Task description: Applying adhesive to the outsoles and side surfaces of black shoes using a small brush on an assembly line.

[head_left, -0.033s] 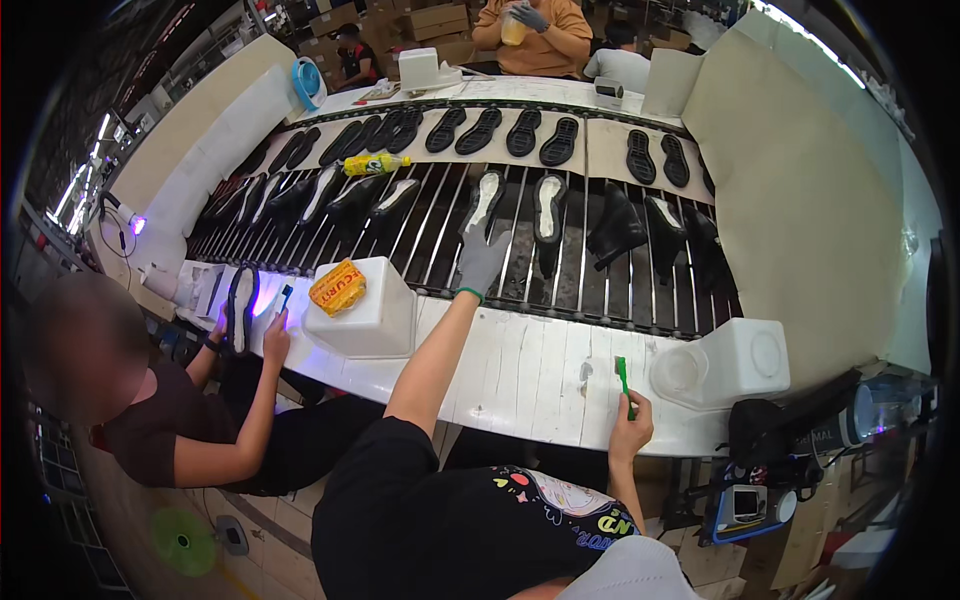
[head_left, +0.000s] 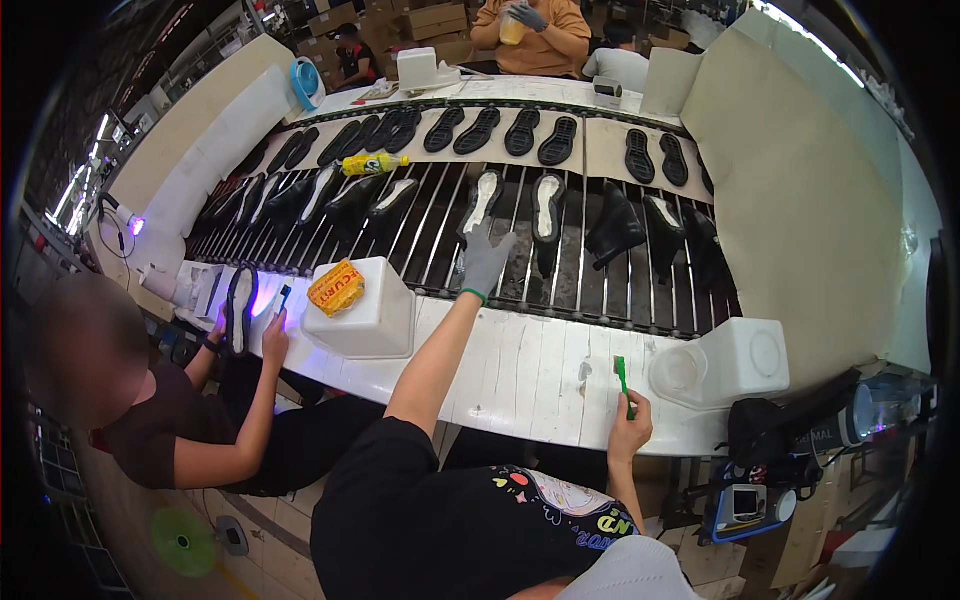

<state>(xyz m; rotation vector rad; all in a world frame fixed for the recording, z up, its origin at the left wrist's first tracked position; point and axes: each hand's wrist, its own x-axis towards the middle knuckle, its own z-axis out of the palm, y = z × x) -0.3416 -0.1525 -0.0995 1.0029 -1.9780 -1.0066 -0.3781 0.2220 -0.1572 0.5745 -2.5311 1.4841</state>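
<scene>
In a grey glove, my left hand [head_left: 485, 262] stretches over the metal-bar conveyor [head_left: 572, 290]. Its thumb is spread away from the fingers, which overlap the near end of a black shoe upper [head_left: 483, 200] with a whitish bottom facing up. Whether they touch it I cannot tell. A similar black upper [head_left: 548, 205] lies just to the right. My bare right hand [head_left: 630, 425] is closed round a green toothbrush-like brush [head_left: 621, 372], bristle end up, over the white table edge [head_left: 520, 380].
Black soles [head_left: 522, 132] line the far shelf, with a yellow bottle [head_left: 374, 163] in front. White plastic containers [head_left: 365, 325] [head_left: 745, 365] flank my arms; a yellow packet [head_left: 336, 287] tops the left one. At left, a co-worker [head_left: 150, 400] holds a shoe [head_left: 241, 310] and a blue brush [head_left: 285, 297].
My left hand's thumb has spread further right and the hand has shifted slightly back from the shoe upper. My right hand keeps its place with the brush.
</scene>
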